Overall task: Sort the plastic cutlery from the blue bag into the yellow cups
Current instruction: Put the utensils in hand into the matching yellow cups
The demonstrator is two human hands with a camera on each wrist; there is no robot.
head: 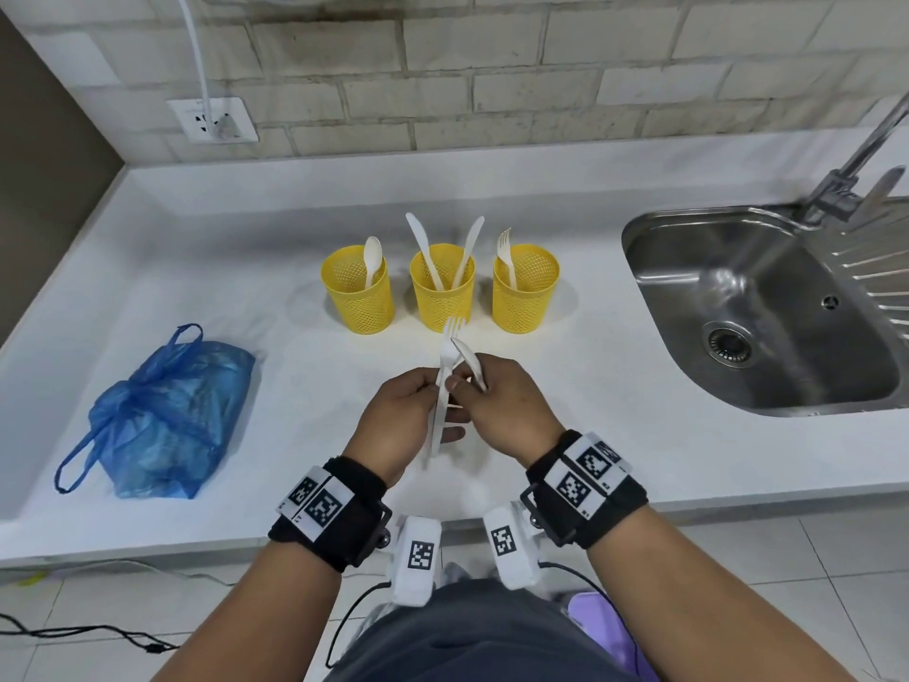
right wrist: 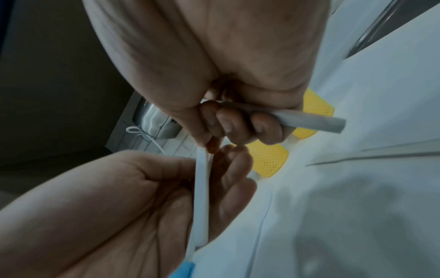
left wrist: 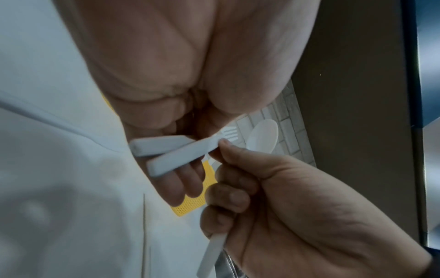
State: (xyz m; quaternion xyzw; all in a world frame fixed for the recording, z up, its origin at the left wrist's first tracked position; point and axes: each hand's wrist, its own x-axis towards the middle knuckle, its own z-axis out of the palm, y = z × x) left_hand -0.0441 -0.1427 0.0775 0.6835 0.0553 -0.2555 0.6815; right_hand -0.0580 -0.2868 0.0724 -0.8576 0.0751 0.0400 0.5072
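Head view: your left hand [head: 401,411] and right hand [head: 501,411] meet above the white counter [head: 565,386], just in front of the 3 yellow mesh cups [head: 442,292]. Your left hand holds 2 white handles in curled fingers; one is a plastic fork [head: 448,356], tines pointing toward the middle cup. Your right hand curls round a plastic spoon [head: 469,361], and its thumb and forefinger pinch the fork's neck. The left cup [head: 358,297] holds 1 spoon, the middle cup 2 knives, the right cup [head: 525,297] 1 fork. The blue bag [head: 167,415] lies knotted on the counter, well to your left. A steel sink [head: 767,307] sits on your right.
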